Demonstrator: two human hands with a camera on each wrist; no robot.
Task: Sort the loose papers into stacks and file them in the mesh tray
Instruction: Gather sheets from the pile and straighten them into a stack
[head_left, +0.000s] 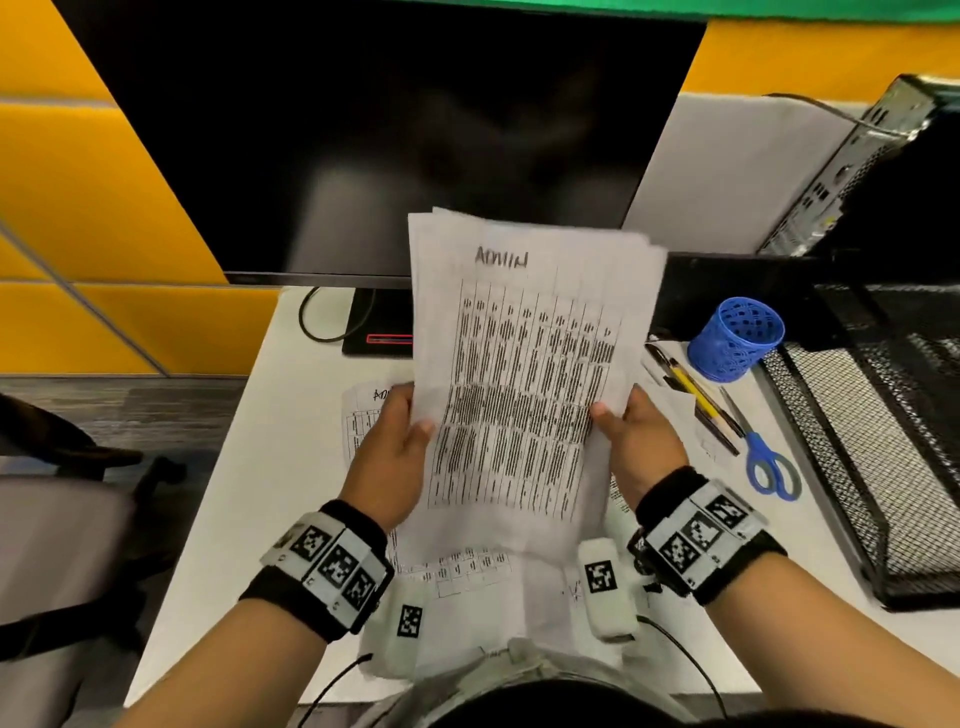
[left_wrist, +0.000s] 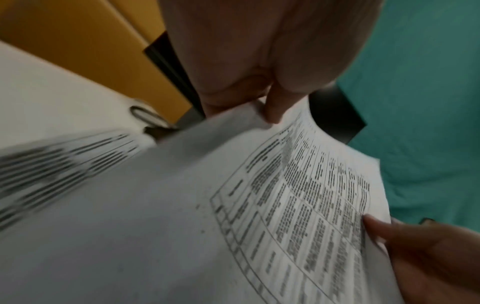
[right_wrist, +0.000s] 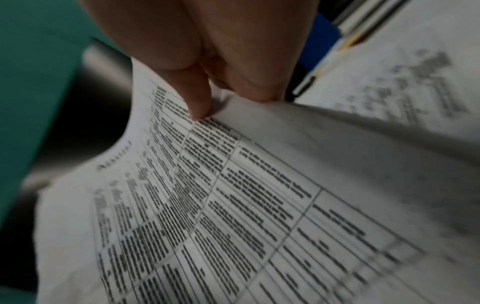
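Observation:
A stack of printed table sheets (head_left: 524, 364), the top one hand-marked "ADMIN", is held upright above the white desk (head_left: 270, 467) in front of the dark monitor. My left hand (head_left: 397, 441) pinches its left edge, thumb on the front. My right hand (head_left: 631, 441) pinches its right edge the same way. The left wrist view shows the stack (left_wrist: 285, 205) with my left thumb (left_wrist: 272, 111) on it; the right wrist view shows the stack (right_wrist: 207, 195) under my right thumb (right_wrist: 197, 102). More loose sheets (head_left: 363, 415) lie flat on the desk beneath. The black mesh tray (head_left: 883, 441) stands at the right.
A blue mesh pen cup (head_left: 735, 338) lies tipped beside the tray. Pens and a yellow pencil (head_left: 696, 395) and blue-handled scissors (head_left: 769, 467) lie between my right hand and the tray. The monitor (head_left: 389, 130) stands behind, a computer case (head_left: 857, 156) at the back right.

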